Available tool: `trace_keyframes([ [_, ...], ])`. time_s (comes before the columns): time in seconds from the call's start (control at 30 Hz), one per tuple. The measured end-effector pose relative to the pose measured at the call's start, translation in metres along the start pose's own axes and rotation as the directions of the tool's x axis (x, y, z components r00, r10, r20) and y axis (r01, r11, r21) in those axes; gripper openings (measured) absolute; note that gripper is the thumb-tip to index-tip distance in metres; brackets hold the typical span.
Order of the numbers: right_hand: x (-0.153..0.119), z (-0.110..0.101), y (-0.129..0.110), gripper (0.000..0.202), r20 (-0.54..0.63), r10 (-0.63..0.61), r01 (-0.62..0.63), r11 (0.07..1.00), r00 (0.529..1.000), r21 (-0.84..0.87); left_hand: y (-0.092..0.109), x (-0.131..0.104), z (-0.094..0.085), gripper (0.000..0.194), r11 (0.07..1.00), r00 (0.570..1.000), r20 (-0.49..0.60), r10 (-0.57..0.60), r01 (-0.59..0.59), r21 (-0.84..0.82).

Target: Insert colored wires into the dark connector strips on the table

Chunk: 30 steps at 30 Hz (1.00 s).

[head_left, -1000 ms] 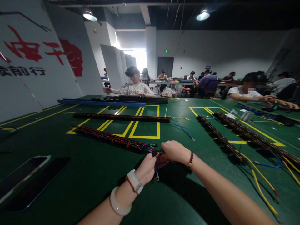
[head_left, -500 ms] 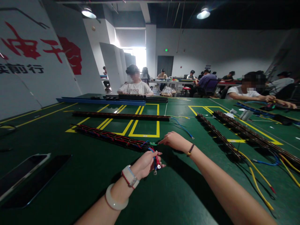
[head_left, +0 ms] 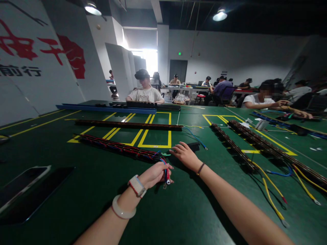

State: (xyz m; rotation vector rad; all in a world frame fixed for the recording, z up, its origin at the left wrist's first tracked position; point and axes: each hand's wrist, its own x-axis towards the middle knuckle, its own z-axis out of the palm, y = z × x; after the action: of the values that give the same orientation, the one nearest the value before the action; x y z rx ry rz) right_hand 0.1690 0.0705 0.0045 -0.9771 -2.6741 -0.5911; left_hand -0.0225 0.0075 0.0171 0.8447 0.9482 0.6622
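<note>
My left hand is closed round a bunch of red and blue wires with metal ring lugs at their ends. These wires come out of the right end of a long dark wire-covered bar lying on the green table. A short green wire sticks out from the same end, just above my left hand. To its right is my right hand, palm down, its fingers apart and holding nothing. Behind the bar lies a second long bar with a blue wire at its right end.
On the right of the green table lie more long bars with yellow wires. Two dark flat panels are at the left. A person sits across the table, another at the right.
My right hand has come off the green wire and its fingers have spread. My left hand still holds the wire bunch. The whole view has shifted slightly.
</note>
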Motion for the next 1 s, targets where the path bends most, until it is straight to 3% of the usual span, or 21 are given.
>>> trace_keyframes([
  [0.13,-0.014,-0.011,-0.014,0.041,-0.068,0.007,-0.003,0.998,0.998,0.06,-0.002,0.003,-0.001,0.012,1.0,1.0,-0.001,0.014,-0.014,0.019],
  [0.23,-0.024,-0.023,-0.024,0.039,-0.098,-0.068,0.083,0.984,0.993,0.158,-0.004,0.004,0.0,0.012,0.999,1.0,0.002,0.03,-0.03,0.023],
  [0.37,-0.028,-0.03,-0.036,0.038,-0.127,-0.1,0.13,0.959,0.987,0.252,-0.006,0.005,0.002,0.025,0.997,0.998,0.004,0.055,-0.055,0.053],
  [0.6,-0.021,-0.021,-0.038,0.028,-0.135,0.191,-0.11,0.881,0.972,0.46,-0.004,0.005,-0.002,0.039,0.999,1.0,-0.001,-0.019,0.019,0.03],
  [0.8,0.006,-0.035,-0.03,0.039,0.108,0.403,-0.384,0.708,0.909,0.593,-0.014,0.008,-0.004,0.035,0.995,0.999,-0.035,0.033,-0.03,0.096],
  [0.87,0.022,-0.043,-0.03,0.039,0.155,0.414,-0.425,0.714,0.897,0.557,-0.016,0.008,-0.006,0.034,0.995,0.999,-0.037,0.032,-0.028,0.091],
  [1.0,0.061,-0.054,-0.038,0.04,0.19,0.407,-0.449,0.821,0.893,0.353,-0.019,0.01,-0.01,0.031,0.997,0.999,-0.041,0.03,-0.027,0.068],
])
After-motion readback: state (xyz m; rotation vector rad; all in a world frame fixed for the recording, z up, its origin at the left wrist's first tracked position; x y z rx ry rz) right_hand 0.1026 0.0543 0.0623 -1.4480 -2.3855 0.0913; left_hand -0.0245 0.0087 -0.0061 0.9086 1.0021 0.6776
